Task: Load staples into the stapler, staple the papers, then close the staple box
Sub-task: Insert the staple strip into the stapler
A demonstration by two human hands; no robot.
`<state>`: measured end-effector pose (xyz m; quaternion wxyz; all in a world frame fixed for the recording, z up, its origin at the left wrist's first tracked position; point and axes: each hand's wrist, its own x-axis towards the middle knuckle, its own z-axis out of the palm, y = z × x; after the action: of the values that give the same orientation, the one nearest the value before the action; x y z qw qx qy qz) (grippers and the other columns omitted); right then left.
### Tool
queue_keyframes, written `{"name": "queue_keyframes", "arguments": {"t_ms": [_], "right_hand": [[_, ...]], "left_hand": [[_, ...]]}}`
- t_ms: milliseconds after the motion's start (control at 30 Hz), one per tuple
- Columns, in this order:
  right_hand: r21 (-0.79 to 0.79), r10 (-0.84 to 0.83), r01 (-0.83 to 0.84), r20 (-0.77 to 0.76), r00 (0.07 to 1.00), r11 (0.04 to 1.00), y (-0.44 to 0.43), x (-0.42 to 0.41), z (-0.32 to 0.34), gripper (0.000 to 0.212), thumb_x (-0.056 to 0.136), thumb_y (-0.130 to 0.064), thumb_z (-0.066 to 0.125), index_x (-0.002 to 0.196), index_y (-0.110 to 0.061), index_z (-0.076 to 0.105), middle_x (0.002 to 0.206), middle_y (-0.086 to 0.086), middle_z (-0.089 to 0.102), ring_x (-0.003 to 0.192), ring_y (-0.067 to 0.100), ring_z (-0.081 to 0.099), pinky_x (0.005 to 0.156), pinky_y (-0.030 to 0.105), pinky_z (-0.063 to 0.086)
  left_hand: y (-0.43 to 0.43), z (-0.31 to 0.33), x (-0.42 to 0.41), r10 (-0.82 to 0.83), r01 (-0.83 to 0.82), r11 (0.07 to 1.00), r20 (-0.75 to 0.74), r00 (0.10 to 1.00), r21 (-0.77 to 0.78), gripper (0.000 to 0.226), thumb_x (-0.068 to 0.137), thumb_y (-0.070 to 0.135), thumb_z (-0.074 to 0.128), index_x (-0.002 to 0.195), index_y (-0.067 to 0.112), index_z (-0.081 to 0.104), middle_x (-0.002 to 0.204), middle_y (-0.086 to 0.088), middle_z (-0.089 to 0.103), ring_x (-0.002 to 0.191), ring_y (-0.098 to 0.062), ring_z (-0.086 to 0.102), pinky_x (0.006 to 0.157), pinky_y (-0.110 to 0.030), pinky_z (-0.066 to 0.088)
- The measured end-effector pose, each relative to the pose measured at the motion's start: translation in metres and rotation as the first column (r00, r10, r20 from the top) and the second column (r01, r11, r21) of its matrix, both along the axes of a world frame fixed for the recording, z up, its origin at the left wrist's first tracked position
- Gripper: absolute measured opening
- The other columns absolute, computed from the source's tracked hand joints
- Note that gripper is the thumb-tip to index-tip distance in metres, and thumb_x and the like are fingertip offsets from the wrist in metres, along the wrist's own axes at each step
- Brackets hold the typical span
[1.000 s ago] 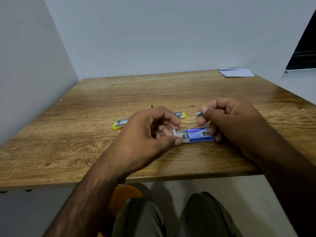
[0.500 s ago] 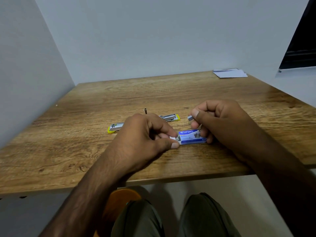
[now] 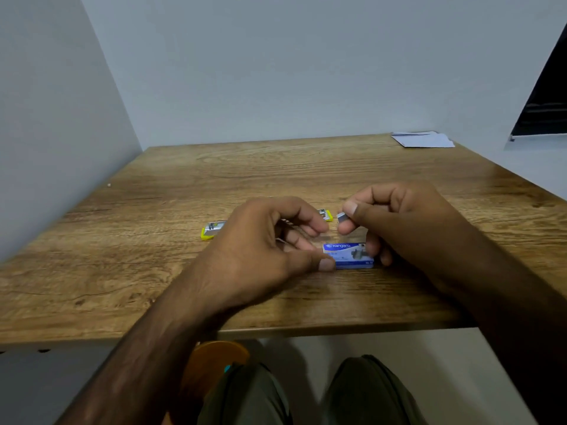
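Observation:
A small blue staple box (image 3: 349, 255) lies on the wooden table (image 3: 153, 240) near its front edge. My left hand (image 3: 264, 250) presses its thumb against the box's left end, and the drawer sits pushed in. My right hand (image 3: 395, 222) pinches a short silver strip of staples (image 3: 341, 216) between thumb and forefinger, while its lower fingers rest against the box's right end. Behind my left hand lies the yellow and silver stapler (image 3: 213, 230), opened flat, its far end (image 3: 325, 215) showing past my fingers. The papers (image 3: 423, 139) lie at the far right corner.
Grey walls close in the table at the left and the back. The table's front edge runs just above my knees (image 3: 306, 394). A dark window frame (image 3: 543, 102) is at the right.
The box's drawer, pulled out to the left a second ago, has been pushed in by my left thumb. My right hand kept the staple strip pinched above the box.

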<state>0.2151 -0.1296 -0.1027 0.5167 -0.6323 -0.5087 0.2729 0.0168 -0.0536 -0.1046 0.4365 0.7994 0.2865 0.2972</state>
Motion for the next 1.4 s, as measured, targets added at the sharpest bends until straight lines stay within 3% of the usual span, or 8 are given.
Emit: {"name": "queue_keyframes", "arguments": {"t_ms": [233, 433, 800, 867, 967, 1100, 1267, 1400], "right_hand": [[-0.032, 0.18, -0.177, 0.121, 0.976, 0.984, 0.041, 0.005, 0.042, 0.013, 0.094, -0.016, 0.068, 0.09, -0.006, 0.076, 0.08, 0.009, 0.08, 0.047, 0.009, 0.06, 0.037, 0.022, 0.045], [-0.215, 0.349, -0.354, -0.062, 0.935, 0.91, 0.092, 0.002, 0.045, 0.013, 0.093, -0.015, 0.07, 0.093, -0.003, 0.076, 0.089, 0.018, 0.08, 0.042, 0.007, 0.056, 0.033, 0.017, 0.038], [-0.157, 0.363, -0.403, -0.232, 0.902, 0.902, 0.097, 0.011, 0.025, 0.022, 0.094, -0.015, 0.067, 0.106, 0.002, 0.072, 0.087, 0.012, 0.078, 0.04, 0.005, 0.05, 0.029, 0.014, 0.029], [-0.139, 0.379, -0.416, -0.231, 0.896, 0.899, 0.095, 0.011, 0.025, 0.02, 0.094, -0.016, 0.068, 0.105, -0.001, 0.073, 0.089, 0.013, 0.079, 0.04, 0.005, 0.051, 0.03, 0.014, 0.029], [-0.117, 0.419, -0.448, -0.21, 0.883, 0.886, 0.092, 0.013, 0.026, 0.018, 0.093, -0.017, 0.07, 0.105, -0.004, 0.073, 0.092, 0.014, 0.08, 0.04, 0.005, 0.053, 0.03, 0.014, 0.03], [-0.055, 0.416, -0.432, -0.185, 0.89, 0.9, 0.09, 0.013, 0.022, 0.021, 0.091, -0.018, 0.072, 0.105, -0.002, 0.074, 0.093, 0.015, 0.08, 0.04, 0.006, 0.055, 0.03, 0.014, 0.03], [-0.007, 0.367, -0.371, -0.127, 0.921, 0.929, 0.09, 0.011, 0.017, 0.019, 0.089, -0.023, 0.076, 0.1, -0.008, 0.077, 0.088, 0.012, 0.081, 0.039, 0.007, 0.056, 0.031, 0.014, 0.031], [0.024, 0.369, -0.369, -0.093, 0.925, 0.929, 0.088, 0.007, 0.019, 0.02, 0.09, -0.022, 0.075, 0.103, -0.008, 0.075, 0.069, 0.002, 0.079, 0.037, 0.007, 0.057, 0.032, 0.014, 0.03]], "left_hand": [[0.044, 0.021, -0.027, 0.162, -0.174, 0.944, 0.065, 0.985, 0.279, 0.021, 0.077, 0.014, 0.089, 0.093, 0.019, 0.077, 0.082, 0.003, 0.074, 0.068, -0.002, 0.063, 0.06, -0.01, 0.049], [0.069, 0.028, 0.001, 0.164, -0.128, 0.877, -0.039, 0.986, 0.464, 0.028, 0.074, 0.039, 0.09, 0.09, 0.026, 0.072, 0.084, 0.008, 0.077, 0.079, -0.008, 0.07, 0.059, -0.01, 0.046], [0.08, 0.014, 0.004, 0.123, -0.12, 0.91, 0.018, 0.992, 0.398, 0.02, 0.074, 0.035, 0.091, 0.086, 0.022, 0.082, 0.074, 0.007, 0.079, 0.065, 0.003, 0.067, 0.059, -0.002, 0.041], [0.081, 0.014, 0.001, 0.074, -0.092, 0.943, 0.065, 0.995, 0.319, 0.019, 0.074, 0.026, 0.091, 0.088, 0.017, 0.082, 0.077, 0.0, 0.081, 0.066, -0.002, 0.069, 0.06, -0.009, 0.047], [0.08, 0.013, -0.002, 0.043, -0.073, 0.973, 0.14, 0.989, 0.219, 0.013, 0.08, 0.014, 0.086, 0.091, 0.008, 0.082, 0.085, -0.011, 0.082, 0.083, -0.031, 0.078, 0.084, -0.048, 0.064], [0.076, 0.009, -0.002, 0.051, -0.076, 0.988, 0.178, 0.983, 0.136, 0.017, 0.079, 0.023, 0.087, 0.091, 0.011, 0.083, 0.088, -0.014, 0.083, 0.093, -0.055, 0.07, 0.093, -0.072, 0.052], [0.072, 0.006, -0.001, 0.07, -0.095, 0.986, 0.17, 0.983, 0.14, 0.025, 0.073, 0.042, 0.089, 0.088, 0.023, 0.084, 0.083, -0.005, 0.082, 0.076, -0.035, 0.076, 0.075, -0.054, 0.059], [0.076, 0.003, 0.0, 0.1, -0.132, 0.974, 0.175, 0.979, 0.184, 0.025, 0.076, 0.044, 0.086, 0.089, 0.023, 0.084, 0.084, -0.009, 0.082, 0.074, -0.042, 0.072, 0.071, -0.059, 0.058]]}}
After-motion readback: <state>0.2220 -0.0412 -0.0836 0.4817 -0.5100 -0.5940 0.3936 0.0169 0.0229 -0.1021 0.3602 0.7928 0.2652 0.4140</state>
